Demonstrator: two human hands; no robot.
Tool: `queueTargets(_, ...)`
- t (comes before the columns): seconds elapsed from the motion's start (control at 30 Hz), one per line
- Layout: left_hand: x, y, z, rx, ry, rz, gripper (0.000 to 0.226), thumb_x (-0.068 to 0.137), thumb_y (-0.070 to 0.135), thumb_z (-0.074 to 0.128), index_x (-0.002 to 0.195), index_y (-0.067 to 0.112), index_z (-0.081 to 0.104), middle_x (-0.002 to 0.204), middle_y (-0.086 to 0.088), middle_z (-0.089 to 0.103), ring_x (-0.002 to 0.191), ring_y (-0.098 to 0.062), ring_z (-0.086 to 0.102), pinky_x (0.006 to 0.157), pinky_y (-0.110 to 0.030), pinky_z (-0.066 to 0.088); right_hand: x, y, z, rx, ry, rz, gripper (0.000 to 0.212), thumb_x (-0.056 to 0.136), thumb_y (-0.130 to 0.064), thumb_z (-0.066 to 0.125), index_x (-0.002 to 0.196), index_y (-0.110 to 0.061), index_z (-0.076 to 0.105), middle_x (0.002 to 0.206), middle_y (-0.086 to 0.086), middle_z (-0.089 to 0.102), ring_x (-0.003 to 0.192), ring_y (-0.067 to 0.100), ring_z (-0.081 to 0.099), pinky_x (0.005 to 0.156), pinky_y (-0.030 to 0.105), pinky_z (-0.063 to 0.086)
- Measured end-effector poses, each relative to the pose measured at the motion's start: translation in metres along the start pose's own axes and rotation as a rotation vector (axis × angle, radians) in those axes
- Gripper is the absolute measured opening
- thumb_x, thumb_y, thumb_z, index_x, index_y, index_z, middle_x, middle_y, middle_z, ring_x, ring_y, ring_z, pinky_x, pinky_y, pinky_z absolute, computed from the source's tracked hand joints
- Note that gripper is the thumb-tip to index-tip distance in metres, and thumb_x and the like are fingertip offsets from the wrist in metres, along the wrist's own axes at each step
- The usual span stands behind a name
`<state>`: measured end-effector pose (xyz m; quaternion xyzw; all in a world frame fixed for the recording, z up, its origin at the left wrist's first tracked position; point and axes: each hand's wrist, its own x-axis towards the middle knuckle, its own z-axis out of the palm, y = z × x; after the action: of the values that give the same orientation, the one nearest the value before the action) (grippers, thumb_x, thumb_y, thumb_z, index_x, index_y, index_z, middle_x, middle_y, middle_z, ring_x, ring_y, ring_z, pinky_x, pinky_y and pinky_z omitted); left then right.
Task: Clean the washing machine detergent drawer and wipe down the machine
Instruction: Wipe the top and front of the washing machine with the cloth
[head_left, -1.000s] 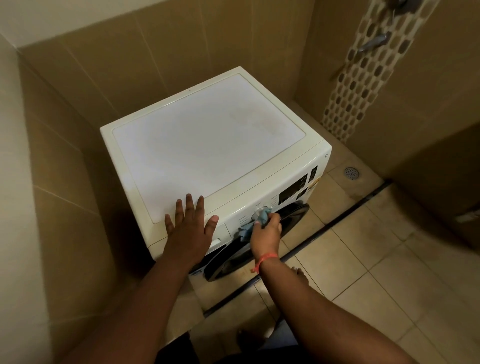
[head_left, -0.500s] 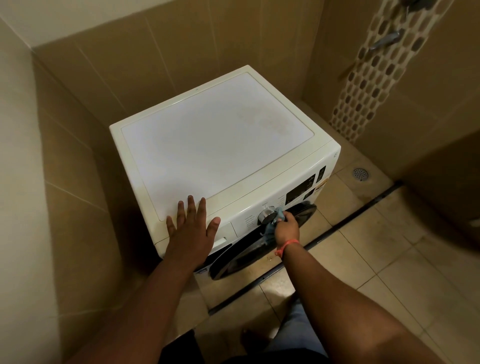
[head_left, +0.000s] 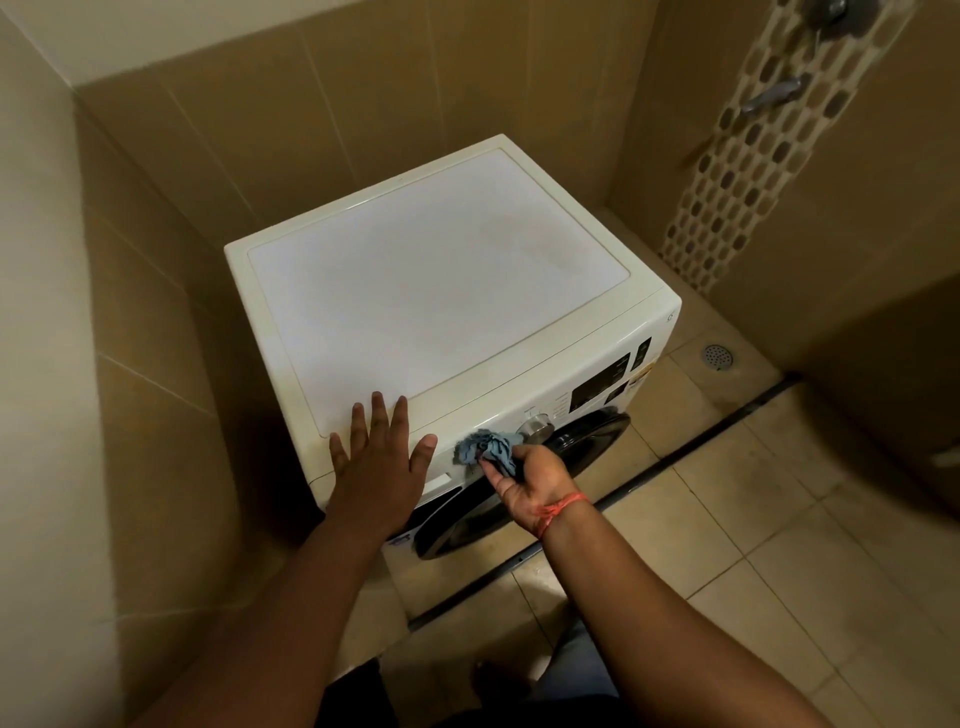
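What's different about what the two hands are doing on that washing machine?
The left hand lies flat with fingers spread on the top front edge of the washing machine; the right hand is curled in a grip round a bunched blue cloth. The left hand holds nothing; the right hand presses the cloth to the front panel beside the dial. Only the right wrist wears an orange thread. Both touch the machine.

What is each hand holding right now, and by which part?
The right hand grips the bunched blue cloth by its lower end, against the washing machine's front panel. The left hand holds nothing; it rests flat on the top edge.
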<state>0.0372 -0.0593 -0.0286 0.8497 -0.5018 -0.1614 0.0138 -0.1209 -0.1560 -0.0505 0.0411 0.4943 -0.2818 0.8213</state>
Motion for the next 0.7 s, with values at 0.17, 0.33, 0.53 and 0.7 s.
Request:
queueTargets(0.17, 0.0, 0.003, -0.002, 0.011, 0.019, -0.003, 0.084, 0.084, 0.067, -0.005, 0.157, 0.027, -0.001, 0.165, -0.006, -0.008, 0.152, -0.028, -0.009, 0.118, -0.056, 0.0, -0.009, -0.029, 0.003, -0.766, 0.299, -0.633, 0.016, 0.098, -0.015, 0.045, 0.11, -0.015, 0.056, 0.116, 0.009, 0.058, 0.092, 0.021, 0.063, 0.091, 0.038, 0.053)
queueTargets(0.33, 0.0, 0.012, -0.001, 0.001, 0.037, 0.021, 0.079, 0.088, 0.065, 0.0, 0.157, 0.026, 0.001, 0.166, -0.006, -0.006, 0.152, -0.029, -0.007, 0.118, -0.056, 0.002, 0.011, -0.025, -0.004, -1.176, 0.484, -0.801, 0.022, 0.097, -0.015, 0.05, 0.117, -0.007, 0.057, 0.125, 0.008, 0.036, 0.103, 0.025, 0.055, 0.103, 0.026, 0.036)
queueTargets(0.53, -0.001, 0.023, 0.002, -0.017, 0.017, 0.031, 0.072, 0.096, 0.061, 0.011, 0.157, 0.026, 0.001, 0.166, -0.005, -0.007, 0.152, -0.027, -0.01, 0.118, -0.057, 0.001, 0.013, 0.011, -0.008, -1.368, 0.417, -0.928, 0.027, 0.095, -0.015, 0.055, 0.121, -0.006, 0.055, 0.133, 0.009, 0.033, 0.116, 0.025, 0.05, 0.111, 0.028, 0.034)
queueTargets(0.7, -0.003, 0.034, -0.004, -0.039, 0.004, 0.037, 0.071, 0.096, 0.061, 0.012, 0.157, 0.027, 0.0, 0.165, -0.004, -0.01, 0.151, -0.026, -0.014, 0.119, -0.057, -0.002, 0.009, 0.023, -0.009, -1.438, 0.162, -0.581, 0.033, 0.095, -0.013, 0.051, 0.127, -0.006, 0.056, 0.132, 0.018, 0.048, 0.114, 0.031, 0.055, 0.103, 0.038, 0.045)
